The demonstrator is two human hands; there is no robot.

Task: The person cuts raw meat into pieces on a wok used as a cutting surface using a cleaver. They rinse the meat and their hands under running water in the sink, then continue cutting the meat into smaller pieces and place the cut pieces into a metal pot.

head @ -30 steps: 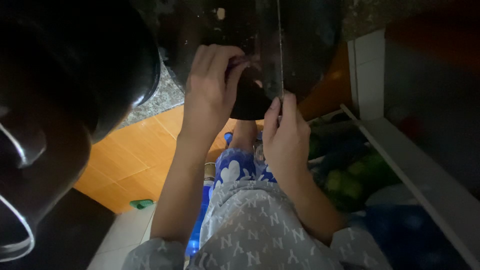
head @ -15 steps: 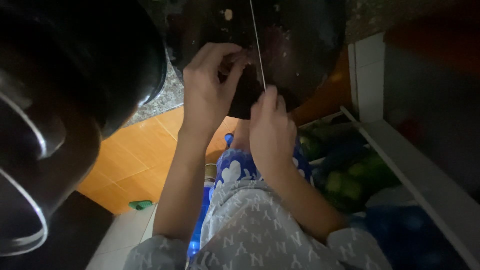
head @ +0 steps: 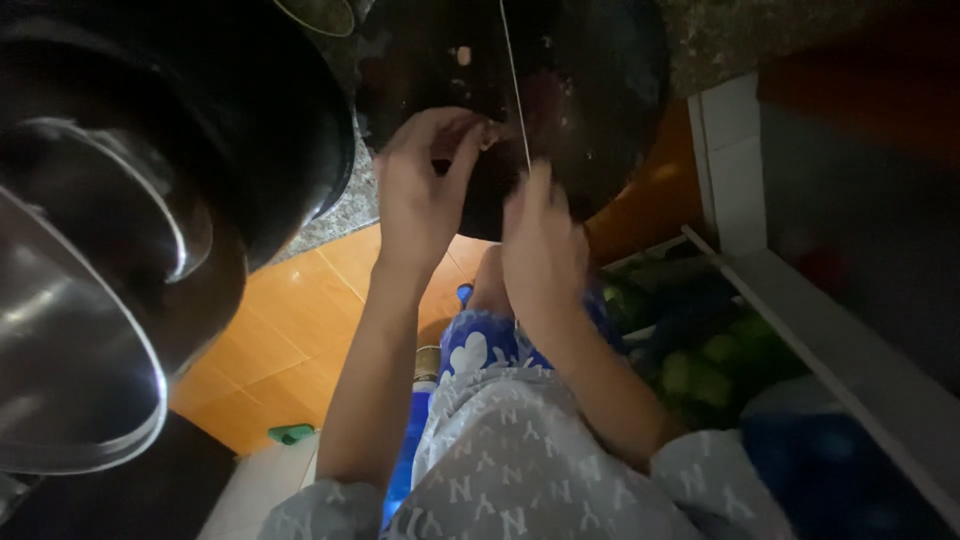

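Two hands worked over a dark round board [head: 590, 110] that lay on a speckled stone surface [head: 760, 30], overhanging its near edge. Left hand [head: 420, 195]: fingers bent, thumb and fingertips pinched on a small pale piece [head: 487, 135] near the board's middle, too dim to identify. Right hand [head: 540, 240]: closed around the handle of a knife [head: 515, 85], index finger laid along the top; blade seen edge-on as a thin bright line running away across the board, just beside the left fingertips. Small pale scraps [head: 462, 55] lay scattered on the board toward its far side.

Left of the board, a large dark pot [head: 250, 130] stood on the same surface, near its left end, and a shiny metal bowl [head: 70, 360] loomed close to the camera at the left. Below the surface edge: orange wooden floor [head: 290, 340], the person's patterned grey top [head: 520, 470]. To the right, a white frame [head: 830, 350] and, under it, blurred green produce [head: 700, 370], kind unclear in the poor light.
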